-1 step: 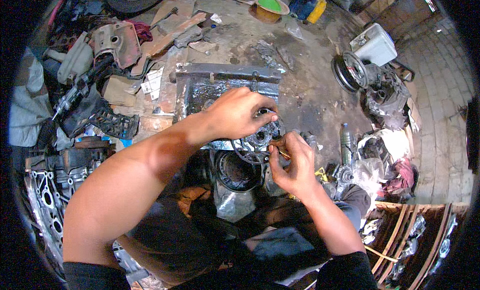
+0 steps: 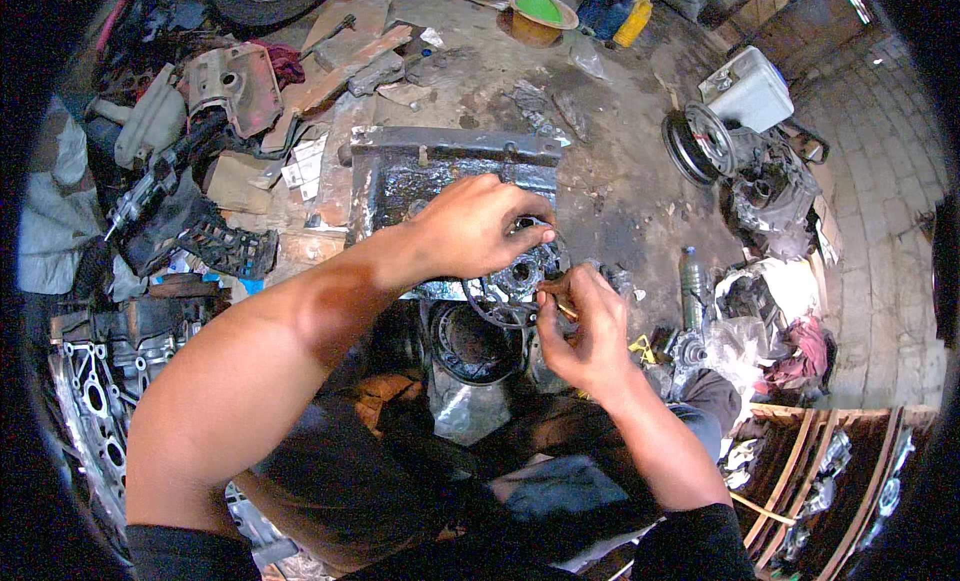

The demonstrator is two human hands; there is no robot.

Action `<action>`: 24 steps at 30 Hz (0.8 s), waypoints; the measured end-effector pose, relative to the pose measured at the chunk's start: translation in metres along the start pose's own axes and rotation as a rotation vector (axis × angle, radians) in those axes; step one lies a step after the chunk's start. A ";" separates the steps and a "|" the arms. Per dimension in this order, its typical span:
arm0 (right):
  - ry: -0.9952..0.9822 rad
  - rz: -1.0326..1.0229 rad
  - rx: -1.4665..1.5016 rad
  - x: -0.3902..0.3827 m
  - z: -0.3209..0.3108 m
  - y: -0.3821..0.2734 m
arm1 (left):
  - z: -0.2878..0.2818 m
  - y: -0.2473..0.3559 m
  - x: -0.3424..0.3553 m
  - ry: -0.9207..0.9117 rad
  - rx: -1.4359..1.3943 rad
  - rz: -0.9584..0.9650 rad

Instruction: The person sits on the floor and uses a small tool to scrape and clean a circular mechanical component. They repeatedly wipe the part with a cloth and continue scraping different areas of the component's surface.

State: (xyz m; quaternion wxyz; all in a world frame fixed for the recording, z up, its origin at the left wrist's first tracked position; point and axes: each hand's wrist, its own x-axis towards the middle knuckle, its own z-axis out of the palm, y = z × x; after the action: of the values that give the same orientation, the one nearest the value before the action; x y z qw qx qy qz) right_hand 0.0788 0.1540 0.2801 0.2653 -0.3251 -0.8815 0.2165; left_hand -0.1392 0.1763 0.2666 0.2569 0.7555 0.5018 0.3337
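1. Near the close edge of a dark, oily tray, a round metal part is seen, just beyond an open round housing.
2. The far side of that part is partly covered by the left hand; its fingers are curled, but whether anything is gripped cannot be told.
3. A thin, brass-coloured piece is pinched between the bent fingers and thumb of the right hand, beside the part's right edge.

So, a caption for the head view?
Left hand and right hand at a round metal part above a cluttered floor.
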 end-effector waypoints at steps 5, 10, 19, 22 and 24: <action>0.034 -0.002 0.011 -0.001 0.001 0.002 | -0.004 0.005 0.002 -0.018 0.007 0.006; -0.001 -0.042 0.000 -0.007 0.002 -0.002 | -0.005 0.003 0.003 -0.053 0.036 -0.007; 0.053 0.033 -0.009 -0.009 0.004 -0.001 | -0.002 0.001 0.001 -0.017 0.042 0.021; 0.119 0.040 -0.001 -0.008 0.007 -0.002 | 0.000 -0.002 0.001 0.001 0.032 0.041; 0.091 -0.012 0.006 -0.010 0.008 -0.001 | -0.003 0.001 0.002 -0.035 0.035 0.013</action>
State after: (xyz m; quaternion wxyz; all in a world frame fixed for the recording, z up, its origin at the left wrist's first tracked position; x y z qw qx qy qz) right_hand 0.0798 0.1448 0.2715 0.3075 -0.3284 -0.8698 0.2024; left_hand -0.1398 0.1782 0.2698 0.2504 0.7689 0.4980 0.3132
